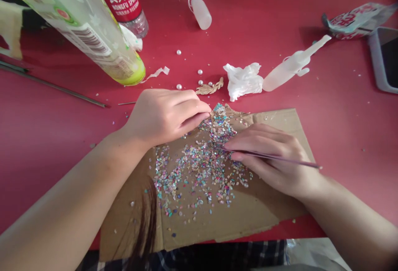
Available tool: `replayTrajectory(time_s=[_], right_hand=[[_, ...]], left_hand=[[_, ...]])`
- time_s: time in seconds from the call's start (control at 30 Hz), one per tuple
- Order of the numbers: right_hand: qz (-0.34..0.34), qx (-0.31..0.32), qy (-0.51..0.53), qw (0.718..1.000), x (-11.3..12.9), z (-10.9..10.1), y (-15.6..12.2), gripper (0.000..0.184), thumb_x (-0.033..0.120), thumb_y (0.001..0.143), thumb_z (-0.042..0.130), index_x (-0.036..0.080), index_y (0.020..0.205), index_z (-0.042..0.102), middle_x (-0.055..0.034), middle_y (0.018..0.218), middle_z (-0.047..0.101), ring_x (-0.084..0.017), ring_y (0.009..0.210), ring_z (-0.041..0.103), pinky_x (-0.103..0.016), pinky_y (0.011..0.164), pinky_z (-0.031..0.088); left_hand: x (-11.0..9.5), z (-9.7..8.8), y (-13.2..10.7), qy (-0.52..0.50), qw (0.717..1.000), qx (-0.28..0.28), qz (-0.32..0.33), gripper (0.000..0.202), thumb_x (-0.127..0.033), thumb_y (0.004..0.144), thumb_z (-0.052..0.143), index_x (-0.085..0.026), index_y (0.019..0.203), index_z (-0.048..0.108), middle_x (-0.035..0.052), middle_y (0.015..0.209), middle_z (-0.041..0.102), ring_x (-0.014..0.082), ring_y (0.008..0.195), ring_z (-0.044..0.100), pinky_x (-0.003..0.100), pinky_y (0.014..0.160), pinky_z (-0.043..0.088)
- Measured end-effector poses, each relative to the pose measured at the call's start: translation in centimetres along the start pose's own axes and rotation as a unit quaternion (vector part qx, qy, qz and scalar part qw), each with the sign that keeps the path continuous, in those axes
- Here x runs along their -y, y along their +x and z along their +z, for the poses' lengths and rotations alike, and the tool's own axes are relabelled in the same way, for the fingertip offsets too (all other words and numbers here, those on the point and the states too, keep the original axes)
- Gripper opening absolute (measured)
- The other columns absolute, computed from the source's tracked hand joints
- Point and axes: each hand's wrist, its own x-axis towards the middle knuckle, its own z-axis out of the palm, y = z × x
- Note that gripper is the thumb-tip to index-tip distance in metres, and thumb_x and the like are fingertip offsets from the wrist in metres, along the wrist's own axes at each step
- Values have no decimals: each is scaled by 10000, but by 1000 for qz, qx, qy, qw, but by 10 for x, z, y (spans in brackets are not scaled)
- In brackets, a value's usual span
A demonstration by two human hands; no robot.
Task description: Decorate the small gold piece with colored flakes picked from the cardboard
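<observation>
At the far edge of a flat cardboard sheet [248, 221], my left hand [169, 115] has its fingertips closed on the rim of a small piece covered with chips [219, 113], which looks gold-edged. What the piece is, I cannot make out. My right hand [270, 155] is closed around slim purplish tweezers [280, 159], whose tips point left into a heap of colourful shell-like chips [199, 167]. These chips spread over the middle of the cardboard, below both hands. Just beyond my left hand lies a gold leaf-shaped ornament [209, 87].
A tall green-and-white package [102, 42] and a red-labelled water bottle [120, 1] stand back left. Beyond the cardboard are crumpled white tissue [244, 81], two squeeze bottles [200, 11], loose pearls [178, 52] and, far right, a plastic tray [377, 61]. A thin rod [59, 85] lies left.
</observation>
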Motion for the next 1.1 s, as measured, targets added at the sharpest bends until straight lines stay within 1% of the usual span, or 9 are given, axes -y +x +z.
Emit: replayTrajectory(time_s=[0.1, 0.2, 0.37, 0.57, 0.8, 0.97, 1.1], right_hand=[[-23, 10, -8, 1000, 1, 1, 1, 75, 219, 967, 630, 216, 976, 704, -6, 913, 787, -146, 817, 709, -312, 756, 547], [-32, 16, -6, 999, 2, 0, 0, 76, 233, 957, 646, 215, 955, 719, 4, 865, 778, -142, 792, 707, -313, 760, 535], [-16, 21, -13, 1000, 2, -1, 0, 99, 213, 968, 616, 205, 953, 714, 2, 878, 780, -141, 801, 706, -319, 787, 515], [-16, 28, -2, 999, 3, -3, 1, 123, 232, 979, 607, 190, 942, 716, -2, 869, 779, -132, 794, 709, -311, 794, 512], [-11, 43, -1, 999, 3, 2, 3, 188, 279, 1009, 562, 189, 1046, 722, -24, 969, 794, -151, 855, 707, -321, 821, 521], [-10, 50, -2, 999, 4, 4, 4, 198, 292, 1013, 550, 205, 1001, 728, -20, 913, 785, -153, 815, 682, -320, 795, 522], [-10, 52, 7, 999, 5, 2, 3, 187, 271, 1009, 552, 196, 1018, 723, -27, 896, 779, -155, 817, 692, -326, 820, 523]], left_hand=[[0, 1, -1, 2, 1000, 0, -3, 96, -287, 976, 581, -247, 969, 667, -30, 871, 769, 123, 728, 717, 291, 582, 499], [0, 2, -1, -1, 1000, -6, -2, 73, -275, 960, 605, -242, 968, 670, -28, 867, 766, 124, 720, 710, 286, 583, 492], [0, 3, 0, -8, 1000, -19, 8, 66, -259, 936, 636, -220, 953, 686, -13, 841, 760, 133, 700, 708, 288, 573, 476], [0, 3, -1, -7, 1000, -17, 4, 69, -267, 940, 630, -228, 956, 685, -16, 844, 760, 132, 706, 704, 285, 577, 468], [0, 4, -1, -9, 1000, -21, -1, 63, -272, 939, 633, -235, 952, 683, -30, 842, 757, 121, 695, 694, 271, 581, 463], [0, 3, -1, -13, 1000, -14, -5, 78, -268, 943, 627, -228, 955, 692, -29, 849, 756, 127, 694, 694, 278, 580, 469], [-1, 2, 0, -6, 1000, -10, -3, 88, -267, 952, 616, -231, 950, 696, -41, 853, 759, 115, 697, 697, 267, 591, 478]])
